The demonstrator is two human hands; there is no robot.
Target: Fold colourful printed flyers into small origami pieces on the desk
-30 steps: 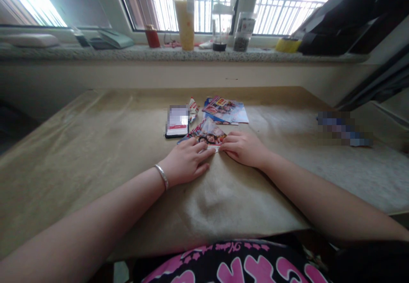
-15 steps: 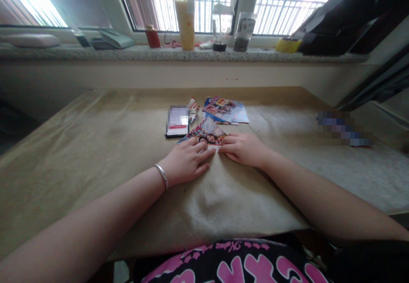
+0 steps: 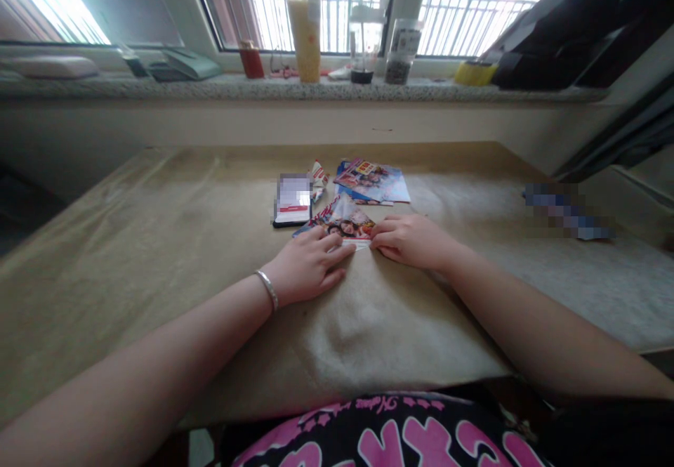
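A folded piece of colourful printed paper (image 3: pixel 345 224) lies on the tan-covered table (image 3: pixel 158 242) in front of me. My left hand (image 3: pixel 308 267), with a silver bracelet on the wrist, rests flat on the paper's near left corner, fingers stretched out. My right hand (image 3: pixel 411 241) lies at the paper's right edge, its fingers curled and pressed down on that edge.
A phone (image 3: pixel 293 201) lies just beyond the paper. More printed sheets (image 3: pixel 371 181) and a small folded scrap (image 3: pixel 318 174) sit farther back. A blurred object (image 3: pixel 569 211) lies at the right. Cups, jars and a yellow tape roll (image 3: pixel 474 74) line the windowsill.
My right hand has slid a little to the right and away along the paper's edge. My left hand has stayed in place.
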